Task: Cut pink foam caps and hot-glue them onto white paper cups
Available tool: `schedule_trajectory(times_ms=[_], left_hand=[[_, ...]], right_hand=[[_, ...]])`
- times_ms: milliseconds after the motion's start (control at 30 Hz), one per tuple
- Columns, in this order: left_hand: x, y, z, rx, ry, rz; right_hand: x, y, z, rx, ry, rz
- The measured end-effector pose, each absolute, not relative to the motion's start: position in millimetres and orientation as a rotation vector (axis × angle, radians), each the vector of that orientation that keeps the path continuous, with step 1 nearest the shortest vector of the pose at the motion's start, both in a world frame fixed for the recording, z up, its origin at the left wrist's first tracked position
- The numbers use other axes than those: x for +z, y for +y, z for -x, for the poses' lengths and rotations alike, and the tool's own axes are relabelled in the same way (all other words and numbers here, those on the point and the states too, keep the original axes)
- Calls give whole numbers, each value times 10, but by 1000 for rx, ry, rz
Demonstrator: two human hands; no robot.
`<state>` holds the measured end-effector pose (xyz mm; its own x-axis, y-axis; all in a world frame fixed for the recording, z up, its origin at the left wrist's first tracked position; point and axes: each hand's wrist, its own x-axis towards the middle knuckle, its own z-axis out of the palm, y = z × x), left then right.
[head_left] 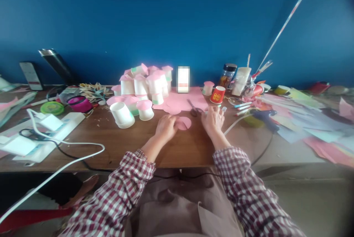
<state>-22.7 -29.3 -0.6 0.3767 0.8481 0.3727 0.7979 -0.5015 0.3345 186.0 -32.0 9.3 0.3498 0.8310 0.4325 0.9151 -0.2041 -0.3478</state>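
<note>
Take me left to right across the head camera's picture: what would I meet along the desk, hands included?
Phone, green round item, straw-like bundle, bare white cup, left hand, pink paper disc, right hand, marker pens.

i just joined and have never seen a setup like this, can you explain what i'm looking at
There is no machine here: a person works with two bare hands. The single picture comes from a camera worn on the head, looking forward and down over checked sleeves.

On the wooden table are white paper cups, many with pink paper tops, plus scissors, a pink sheet and a red cup. A power strip lies at the left, loose coloured paper at the right.

The left hand holds a pink paper disc by its edge. The right hand is near the scissors and red cup; whether it holds anything is unclear.
</note>
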Motion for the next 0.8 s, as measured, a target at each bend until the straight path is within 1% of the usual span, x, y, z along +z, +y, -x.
schedule_trajectory(times_ms=[100, 200, 233, 333, 400, 500, 633, 800], left_hand=[[-10, -279, 223, 878, 1432, -2456], [-30, -254, 219, 1025, 1353, -2269], [-36, -243, 219, 1082, 1305, -2183], [-42, -210, 218, 1229, 1128, -1903], [-34, -190, 213, 1276, 1040, -1692], [-6, -178, 200, 1303, 1003, -1396], [49, -206, 187, 1302, 980, -1167], [119, -268, 186, 1137, 957, -1029]], right_hand=[[103, -327, -1851, -186, -1541, 2048], [116, -325, -1827, -150, -1538, 1891], [120, -323, -1810, -71, -1548, 1804], [119, -309, -1744, 387, -1623, 1472], [109, -300, -1709, 606, -1666, 1320], [105, -310, -1681, 792, -1615, 1228], [131, -360, -1659, 1117, -1414, 1162], [147, -389, -1617, 1291, -1201, 1100]])
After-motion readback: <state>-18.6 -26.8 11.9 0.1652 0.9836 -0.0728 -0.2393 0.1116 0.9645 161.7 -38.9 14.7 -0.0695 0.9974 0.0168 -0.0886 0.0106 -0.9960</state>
